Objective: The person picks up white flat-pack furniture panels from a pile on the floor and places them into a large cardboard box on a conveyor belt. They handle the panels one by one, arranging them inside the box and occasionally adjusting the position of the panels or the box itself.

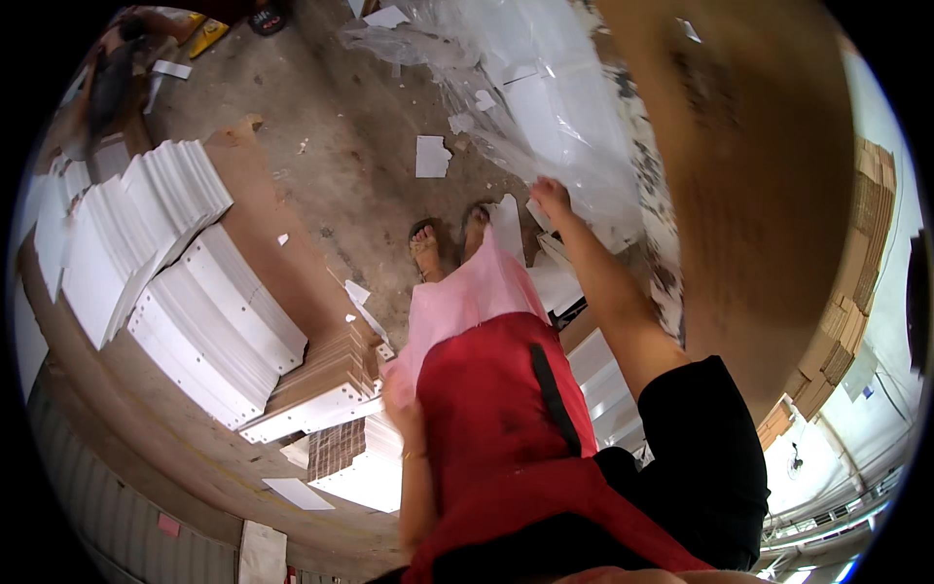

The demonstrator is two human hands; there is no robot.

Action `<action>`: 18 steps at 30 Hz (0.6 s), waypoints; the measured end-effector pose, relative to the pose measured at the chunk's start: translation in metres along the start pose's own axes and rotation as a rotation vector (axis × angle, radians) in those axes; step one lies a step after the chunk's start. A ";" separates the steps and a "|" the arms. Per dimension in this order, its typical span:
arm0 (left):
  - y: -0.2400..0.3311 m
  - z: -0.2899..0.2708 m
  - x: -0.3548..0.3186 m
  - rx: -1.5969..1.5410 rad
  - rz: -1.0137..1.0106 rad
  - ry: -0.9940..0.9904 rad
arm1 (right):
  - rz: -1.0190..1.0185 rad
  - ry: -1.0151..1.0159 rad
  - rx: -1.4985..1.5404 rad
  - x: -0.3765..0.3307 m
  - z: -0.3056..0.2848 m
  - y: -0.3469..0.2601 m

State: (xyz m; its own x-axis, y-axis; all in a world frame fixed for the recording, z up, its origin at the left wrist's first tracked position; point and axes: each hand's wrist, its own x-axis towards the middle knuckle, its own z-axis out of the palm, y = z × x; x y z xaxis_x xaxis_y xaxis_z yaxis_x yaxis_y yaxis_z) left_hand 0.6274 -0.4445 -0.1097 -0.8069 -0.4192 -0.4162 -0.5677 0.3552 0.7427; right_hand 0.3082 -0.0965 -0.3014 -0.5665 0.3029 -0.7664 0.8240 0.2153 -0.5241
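Plastic sheeting point(545, 107) — a big, clear, crinkly bag — is hanging in the air in front of the person. Its long way is running from the top middle of the view down and to the right, so its lower end is pointing at the person's right hand point(551, 198). White flat cards point(540, 107) are showing through it.

That right hand is reaching up and out, with the arm stretched long. Its fingers are curling onto the bottom edge of the plastic, pinching it. The left hand point(401, 397) is hanging low by the person's side, close to a stack of white boards point(365, 457). I cannot tell if those fingers are apart or together, because the hand is partly hiding behind a pink cloth point(467, 297).

The person is wearing a red apron point(506, 428) and a black sleeve point(700, 457). Two feet in sandals point(428, 251) are standing on the grey floor point(331, 165), just under the bag.

To the left, more white boards point(204, 321) are lying in long tidy rows on a brown table point(126, 428) — they are leaning like fallen books. Scraps of white paper point(432, 156) are lying on the floor. A big brown blurry thing point(759, 195) is filling the right side, and I cannot tell what it is.
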 end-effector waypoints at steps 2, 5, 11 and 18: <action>-0.064 -0.035 -0.012 -0.171 -0.542 0.262 | -0.087 0.059 -0.049 0.068 0.024 -0.028; -0.154 -0.080 -0.099 -0.431 -1.275 0.296 | -0.144 0.067 -0.132 0.178 0.057 -0.053; -0.107 -0.059 -0.178 0.074 -1.614 0.176 | -0.082 0.165 -0.054 0.354 0.090 -0.087; -0.090 0.012 -0.128 -0.003 -1.578 0.024 | -0.384 0.511 -0.248 0.402 0.102 -0.160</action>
State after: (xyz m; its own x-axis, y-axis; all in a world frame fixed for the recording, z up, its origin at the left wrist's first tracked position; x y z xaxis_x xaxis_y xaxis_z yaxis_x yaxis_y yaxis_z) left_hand 0.7802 -0.4126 -0.1300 0.5755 -0.3637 -0.7325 -0.8001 -0.4359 -0.4121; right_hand -0.0511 -0.1042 -0.5634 -0.8003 0.5498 -0.2394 0.5728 0.5828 -0.5764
